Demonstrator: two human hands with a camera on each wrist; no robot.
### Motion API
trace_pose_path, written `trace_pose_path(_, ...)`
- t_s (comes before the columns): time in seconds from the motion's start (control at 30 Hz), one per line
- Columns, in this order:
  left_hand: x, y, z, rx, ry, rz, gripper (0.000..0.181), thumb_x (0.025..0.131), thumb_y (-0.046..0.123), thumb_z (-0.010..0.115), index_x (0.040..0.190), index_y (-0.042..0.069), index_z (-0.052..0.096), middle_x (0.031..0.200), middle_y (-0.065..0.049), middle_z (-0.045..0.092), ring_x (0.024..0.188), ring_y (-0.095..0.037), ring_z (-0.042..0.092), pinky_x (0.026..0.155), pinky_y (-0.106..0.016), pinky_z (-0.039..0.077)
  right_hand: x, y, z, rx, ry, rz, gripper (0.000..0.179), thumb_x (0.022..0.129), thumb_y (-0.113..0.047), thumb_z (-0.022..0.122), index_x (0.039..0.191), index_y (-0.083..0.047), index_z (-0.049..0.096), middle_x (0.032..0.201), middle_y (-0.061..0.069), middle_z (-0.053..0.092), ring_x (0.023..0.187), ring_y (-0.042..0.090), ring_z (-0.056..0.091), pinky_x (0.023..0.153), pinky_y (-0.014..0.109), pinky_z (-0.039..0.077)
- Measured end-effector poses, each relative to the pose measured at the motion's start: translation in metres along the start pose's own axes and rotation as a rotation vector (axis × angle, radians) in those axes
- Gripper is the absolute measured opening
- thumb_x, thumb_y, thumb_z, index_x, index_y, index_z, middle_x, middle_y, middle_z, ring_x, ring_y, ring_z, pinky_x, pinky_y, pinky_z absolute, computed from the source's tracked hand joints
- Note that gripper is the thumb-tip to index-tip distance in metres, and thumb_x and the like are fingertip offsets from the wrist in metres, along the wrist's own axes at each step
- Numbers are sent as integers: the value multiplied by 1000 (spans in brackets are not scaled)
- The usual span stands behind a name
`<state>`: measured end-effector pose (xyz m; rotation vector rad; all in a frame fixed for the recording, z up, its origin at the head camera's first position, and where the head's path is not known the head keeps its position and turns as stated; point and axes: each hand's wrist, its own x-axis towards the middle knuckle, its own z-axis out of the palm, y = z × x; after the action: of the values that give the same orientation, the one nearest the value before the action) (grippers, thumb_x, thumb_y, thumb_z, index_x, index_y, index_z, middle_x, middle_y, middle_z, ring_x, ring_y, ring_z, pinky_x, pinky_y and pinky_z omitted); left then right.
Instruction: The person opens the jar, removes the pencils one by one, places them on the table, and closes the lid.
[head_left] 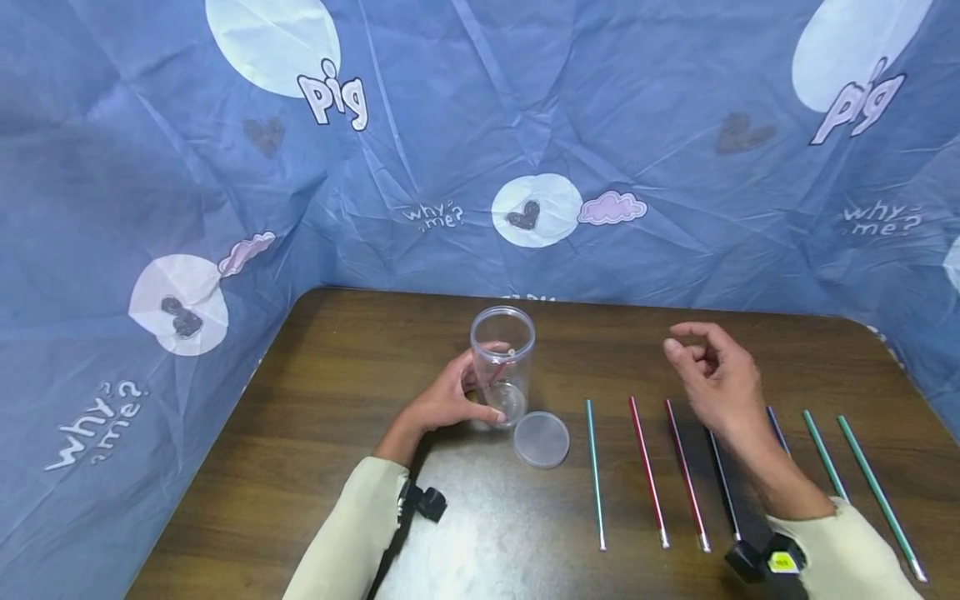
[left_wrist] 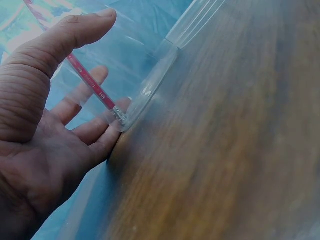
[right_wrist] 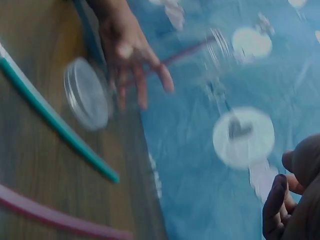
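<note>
A clear plastic jar [head_left: 520,375] stands uncapped on the table, and my left hand [head_left: 447,395] holds it low on its side, thumb in front and fingers behind. Inside leans a red pencil [left_wrist: 90,80], its metal-ringed end at the jar's bottom. The jar's round translucent lid [head_left: 542,440] lies flat just to its right. My right hand [head_left: 720,379] is raised over the row of pencils, fingers loosely bent, holding nothing. Under and beside it lie a black pencil [head_left: 722,483] and a blue pencil [head_left: 778,429], the blue one partly hidden by the forearm.
Left of the right hand lie a teal pencil [head_left: 594,475] and two red pencils, one nearer the lid [head_left: 647,467] and one nearer the hand [head_left: 686,475]. Two green pencils [head_left: 881,496] lie at the far right. A blue printed cloth [head_left: 450,150] hangs behind the wooden table [head_left: 262,467].
</note>
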<state>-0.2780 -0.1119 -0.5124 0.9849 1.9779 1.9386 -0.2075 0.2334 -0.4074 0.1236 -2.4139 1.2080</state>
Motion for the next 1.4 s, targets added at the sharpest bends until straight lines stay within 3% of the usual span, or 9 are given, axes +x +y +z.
trace_pose_path(0.13, -1, 1, -1, 17, 2, -6, 95, 64, -17, 84, 146, 1, 40, 139, -24, 54, 127, -39, 54, 107, -41, 44, -1, -25, 17, -1, -100, -107, 20, 97, -18, 66, 114, -7, 67, 78, 2, 62, 63, 8, 49, 52, 19, 40)
trace_pose_path(0.33, -1, 0, -2, 10, 1, -3, 95, 65, -16, 84, 147, 1, 40, 137, -24, 56, 127, -37, 54, 108, -42, 44, 4, -56, 39, 44, -251, -248, 18, 96, -13, 67, 113, -14, 68, 74, -3, 58, 59, 11, 49, 49, 23, 41)
trace_pose_path(0.53, 1, 0, -2, 27, -6, -7, 95, 64, -15, 85, 147, 2, 40, 139, -23, 55, 127, -38, 54, 107, -41, 45, 7, -78, 59, 73, -438, -295, 26, 97, -16, 66, 123, -16, 67, 70, -7, 58, 57, 10, 50, 50, 25, 42)
trace_pose_path(0.63, 1, -1, -2, 46, -5, -16, 95, 64, -14, 85, 147, 4, 41, 140, -20, 54, 126, -37, 55, 107, -40, 45, 7, -85, 67, 57, -490, -304, 31, 98, -18, 65, 128, -17, 65, 68, -7, 56, 57, 10, 48, 50, 26, 42)
trace_pose_path(0.8, 1, -1, -2, 62, 1, -29, 95, 65, -12, 86, 147, 3, 40, 141, -18, 54, 125, -34, 56, 107, -38, 45, 10, -95, 75, -62, -544, -330, 37, 101, -27, 61, 137, -19, 60, 63, -7, 48, 55, 10, 44, 49, 29, 40)
trace_pose_path(1.0, 0, -1, -3, 62, 11, -32, 97, 63, -13, 86, 147, 3, 40, 141, -19, 53, 124, -38, 56, 106, -40, 46, 13, -102, 82, -169, -585, -353, 33, 103, -32, 55, 131, -17, 65, 72, -8, 60, 64, 10, 52, 62, 35, 48)
trace_pose_path(1.2, 1, 0, -1, 76, 18, -27, 97, 63, -16, 84, 147, 0, 38, 141, -22, 52, 123, -42, 55, 106, -40, 46, 18, -104, 87, -79, -579, -369, 19, 98, -21, 64, 113, -13, 72, 62, -9, 50, 55, 8, 46, 51, 29, 41)
trace_pose_path(1.4, 0, -1, -1, 61, 31, -48, 95, 63, -19, 82, 146, -4, 37, 137, -26, 53, 120, -49, 54, 104, -41, 47, 17, -103, 89, 64, -534, -342, 13, 93, -12, 71, 105, -11, 71, 58, -9, 47, 51, 7, 42, 46, 25, 35)
